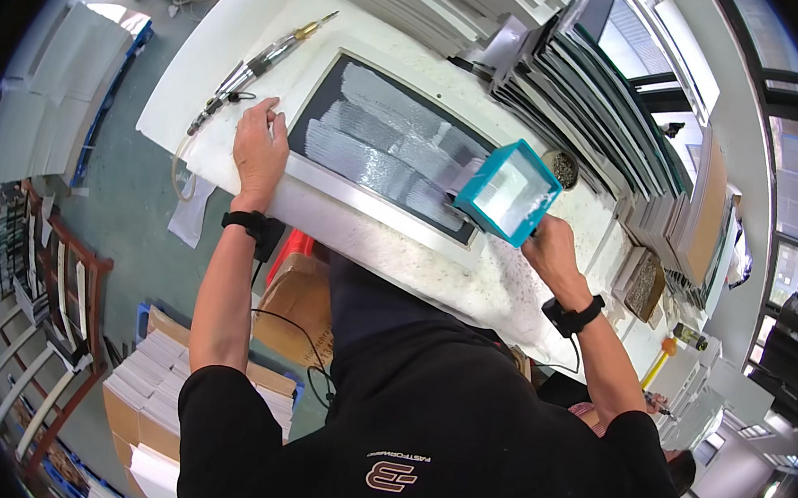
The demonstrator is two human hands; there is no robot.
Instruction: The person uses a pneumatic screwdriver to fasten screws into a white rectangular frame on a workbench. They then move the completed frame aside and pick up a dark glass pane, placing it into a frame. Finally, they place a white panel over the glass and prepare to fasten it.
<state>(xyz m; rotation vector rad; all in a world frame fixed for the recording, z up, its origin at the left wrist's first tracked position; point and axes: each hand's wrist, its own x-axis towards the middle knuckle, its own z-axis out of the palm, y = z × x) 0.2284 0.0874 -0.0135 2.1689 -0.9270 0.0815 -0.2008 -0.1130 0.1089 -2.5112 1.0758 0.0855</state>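
My right hand [552,253] is closed round the near side of a teal-rimmed glue roller [486,183]. Its box has a whitish inside, and the lower end meets a dark panel [338,78]. Broad strokes of wet, whitish glue [371,137] cover much of that panel, leaving dark margins. A pale frame [357,188] surrounds the panel on the white worktable. Beside the frame's left end rests my left hand [260,156], fingers stretched out and holding nothing. Just beyond it lies a metal pneumatic screwdriver [261,64] with a hose.
Thin dark and pale boards [574,94] stand stacked at the table's far right, with a small round container [563,168] near them. White panels [392,2] lie along the far edge. Below left are a cardboard box [297,307], stacked white pieces [160,375] and a reddish-brown rack [89,317].
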